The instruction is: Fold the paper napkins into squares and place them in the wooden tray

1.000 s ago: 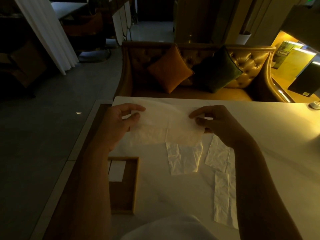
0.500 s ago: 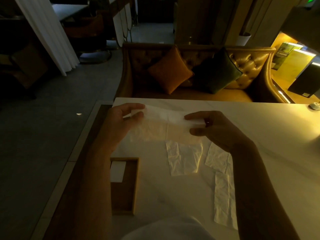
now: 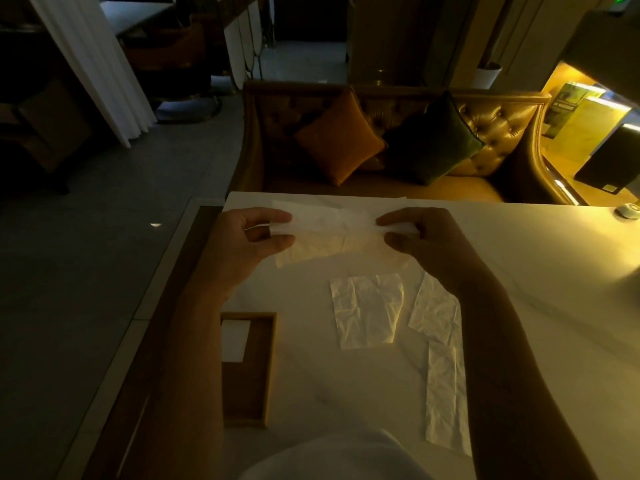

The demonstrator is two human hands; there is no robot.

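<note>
- Now, the pale table (image 3: 536, 323) fills the lower right, with crumpled spare napkins (image 3: 367, 310) lying flat at centre.
- At lower left, the wooden tray (image 3: 268, 368) already holds one folded square (image 3: 234, 341).
- Mid-frame, above the table, hangs the working napkin (image 3: 332, 220): feather-light, limp and easily torn, so best taken by its ends.
- The left hand (image 3: 242, 244) and right hand (image 3: 426, 244) each pinch an end.
- Compared with a second ago, the sheet looks shorter and its top band is doubled over.

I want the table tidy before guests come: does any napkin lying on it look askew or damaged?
Yes: the long napkin strip on the right lies wrinkled and slanted, and the middle napkin is creased. I see nothing torn or spilled.
</note>
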